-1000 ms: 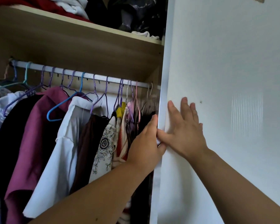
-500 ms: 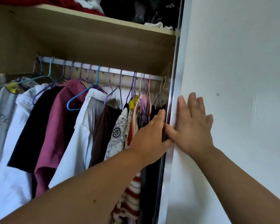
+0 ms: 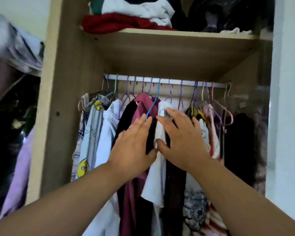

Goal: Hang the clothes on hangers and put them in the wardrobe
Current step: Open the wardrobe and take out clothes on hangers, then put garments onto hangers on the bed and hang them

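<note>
The wardrobe stands wide, its white rail (image 3: 170, 82) packed with several garments on purple, blue and pink wire hangers. My left hand (image 3: 133, 147) lies with straight fingers against a maroon shirt (image 3: 144, 106) and a black garment (image 3: 126, 120). My right hand (image 3: 180, 140) lies flat with spread fingers on a white shirt (image 3: 156, 178) and a dark brown garment (image 3: 174, 184). The two hands are side by side at mid-rail, thumbs nearly touching. An empty blue hanger (image 3: 154, 103) hangs just above the left fingertips. Neither hand holds anything.
A wooden shelf (image 3: 186, 34) above the rail carries folded red, white and dark clothes. The white sliding door (image 3: 287, 116) stands at the far right. The wardrobe's side panel (image 3: 58, 108) is on the left, with bags and a lilac cloth (image 3: 19, 174) beyond it.
Both hands have left the sliding door's edge and moved left onto the hanging clothes. The door now sits further right, and the view has swung to face the rail.
</note>
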Demonstrator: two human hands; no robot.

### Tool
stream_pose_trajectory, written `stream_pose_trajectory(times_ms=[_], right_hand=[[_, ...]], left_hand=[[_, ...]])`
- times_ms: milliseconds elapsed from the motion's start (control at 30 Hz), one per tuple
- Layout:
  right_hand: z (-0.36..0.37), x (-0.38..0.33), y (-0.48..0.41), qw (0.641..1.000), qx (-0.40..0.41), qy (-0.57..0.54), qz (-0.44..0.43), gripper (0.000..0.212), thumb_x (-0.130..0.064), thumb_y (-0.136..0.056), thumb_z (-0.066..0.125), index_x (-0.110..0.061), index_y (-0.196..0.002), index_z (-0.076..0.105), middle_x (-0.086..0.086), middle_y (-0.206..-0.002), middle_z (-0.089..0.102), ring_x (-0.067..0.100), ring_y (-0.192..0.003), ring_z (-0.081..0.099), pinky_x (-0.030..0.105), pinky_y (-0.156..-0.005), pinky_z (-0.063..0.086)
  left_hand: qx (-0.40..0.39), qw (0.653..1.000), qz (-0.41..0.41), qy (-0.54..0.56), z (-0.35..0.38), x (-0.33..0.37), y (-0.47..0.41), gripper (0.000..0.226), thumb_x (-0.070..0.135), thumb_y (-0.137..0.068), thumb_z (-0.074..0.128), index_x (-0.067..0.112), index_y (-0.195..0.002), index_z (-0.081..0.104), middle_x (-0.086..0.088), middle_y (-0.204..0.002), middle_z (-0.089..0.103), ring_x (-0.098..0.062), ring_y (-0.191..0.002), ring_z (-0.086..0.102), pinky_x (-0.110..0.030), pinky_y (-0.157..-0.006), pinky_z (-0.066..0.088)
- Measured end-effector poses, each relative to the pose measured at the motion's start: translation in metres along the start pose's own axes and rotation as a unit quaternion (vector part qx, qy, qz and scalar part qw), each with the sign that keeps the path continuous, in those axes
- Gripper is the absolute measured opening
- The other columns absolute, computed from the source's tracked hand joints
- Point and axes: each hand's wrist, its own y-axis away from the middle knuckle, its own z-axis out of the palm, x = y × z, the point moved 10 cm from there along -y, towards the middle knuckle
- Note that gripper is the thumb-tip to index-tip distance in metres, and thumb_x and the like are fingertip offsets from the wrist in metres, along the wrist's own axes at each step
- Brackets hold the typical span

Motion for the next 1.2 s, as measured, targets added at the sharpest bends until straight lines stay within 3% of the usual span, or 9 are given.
stream_pose_trajectory(times_ms=[200, 333, 467, 533, 633, 733, 867, 1033, 1200], right_hand=[[0.042, -0.088, -0.041, 0.998, 0.007, -0.045, 0.041, 0.061, -0.042, -0.078, 0.062, -0.027, -0.136, 0.046, 0.001, -0.144, 0.043, 0.022, -0.131, 0.042, 0.054, -0.107, 0.026], [0.064, -0.115, -0.073, 0.991, 0.010, -0.105, 0.081, 0.060, -0.042, -0.081, 0.059, -0.026, -0.138, 0.044, -0.003, -0.141, 0.045, 0.018, -0.130, 0.043, 0.045, -0.105, 0.035], [0.083, -0.129, -0.106, 0.976, 0.009, -0.191, 0.103, 0.057, -0.039, -0.084, 0.060, -0.024, -0.137, 0.044, -0.003, -0.134, 0.051, 0.016, -0.122, 0.047, 0.031, -0.099, 0.040], [0.095, -0.137, -0.127, 0.968, -0.002, -0.230, 0.105, 0.055, -0.038, -0.085, 0.061, -0.023, -0.135, 0.046, 0.000, -0.131, 0.054, 0.016, -0.119, 0.049, 0.023, -0.093, 0.036], [0.117, -0.147, -0.161, 0.954, -0.022, -0.279, 0.107, 0.056, -0.035, -0.085, 0.064, -0.021, -0.136, 0.046, 0.000, -0.125, 0.059, 0.016, -0.116, 0.053, 0.020, -0.091, 0.037], [0.138, -0.152, -0.194, 0.929, -0.020, -0.348, 0.124, 0.047, -0.026, -0.085, 0.063, -0.022, -0.130, 0.051, -0.013, -0.107, 0.061, 0.012, -0.110, 0.058, 0.009, -0.080, 0.034], [0.173, -0.155, -0.228, 0.909, -0.059, -0.381, 0.161, 0.031, -0.023, -0.087, 0.058, -0.024, -0.119, 0.056, -0.004, -0.113, 0.066, 0.016, -0.106, 0.061, 0.019, -0.080, 0.039], [0.191, -0.150, -0.249, 0.928, -0.107, -0.295, 0.200, 0.022, -0.026, -0.082, 0.061, -0.012, -0.099, 0.062, 0.014, -0.103, 0.067, 0.032, -0.098, 0.060, 0.023, -0.070, 0.036], [0.204, -0.135, -0.255, 0.923, -0.181, -0.230, 0.250, 0.008, -0.015, -0.082, 0.059, -0.007, -0.084, 0.059, 0.015, -0.102, 0.065, 0.028, -0.085, 0.060, 0.024, -0.066, 0.040]], left_hand=[[0.027, 0.996, 0.030, -0.080, -0.078, -0.096, 0.017, 0.081, 0.041, -0.077, 0.062, 0.021, -0.148, 0.027, -0.004, -0.156, 0.024, -0.024, -0.145, 0.015, -0.048, -0.115, 0.023], [0.093, 0.990, 0.026, -0.102, -0.128, -0.145, 0.007, 0.075, 0.036, -0.072, 0.064, 0.015, -0.140, 0.042, -0.011, -0.149, 0.036, -0.032, -0.142, 0.022, -0.048, -0.114, 0.022], [0.151, 0.986, -0.010, -0.067, -0.154, -0.191, -0.011, 0.090, 0.024, -0.078, 0.069, 0.011, -0.150, 0.017, -0.014, -0.158, 0.002, -0.025, -0.146, -0.003, -0.024, -0.114, -0.005], [0.171, 0.985, -0.030, -0.003, -0.159, -0.209, -0.019, 0.096, 0.020, -0.080, 0.067, 0.009, -0.150, 0.001, -0.010, -0.158, -0.012, -0.018, -0.145, -0.009, -0.010, -0.109, -0.009], [0.194, 0.977, -0.055, 0.065, -0.164, -0.228, -0.034, 0.095, 0.012, -0.082, 0.063, 0.006, -0.149, -0.005, -0.012, -0.158, -0.001, -0.017, -0.144, 0.003, 0.001, -0.102, -0.003], [0.207, 0.970, -0.088, 0.092, -0.165, -0.244, -0.042, 0.096, 0.013, -0.079, 0.062, 0.015, -0.151, -0.001, -0.012, -0.152, 0.027, -0.020, -0.134, 0.028, -0.014, -0.096, 0.024], [0.222, 0.966, -0.082, 0.101, -0.165, -0.245, -0.043, 0.096, 0.016, -0.077, 0.064, 0.019, -0.151, 0.002, -0.007, -0.151, 0.031, -0.017, -0.132, 0.033, -0.007, -0.089, 0.022], [0.224, 0.966, -0.080, 0.102, -0.165, -0.248, -0.040, 0.096, 0.012, -0.078, 0.063, 0.019, -0.151, 0.003, -0.006, -0.153, 0.029, -0.013, -0.131, 0.031, -0.001, -0.090, 0.016], [0.229, 0.964, -0.080, 0.112, -0.164, -0.249, -0.037, 0.093, 0.014, -0.080, 0.063, 0.020, -0.151, 0.004, -0.001, -0.153, 0.029, -0.003, -0.129, 0.025, 0.011, -0.087, 0.006]])
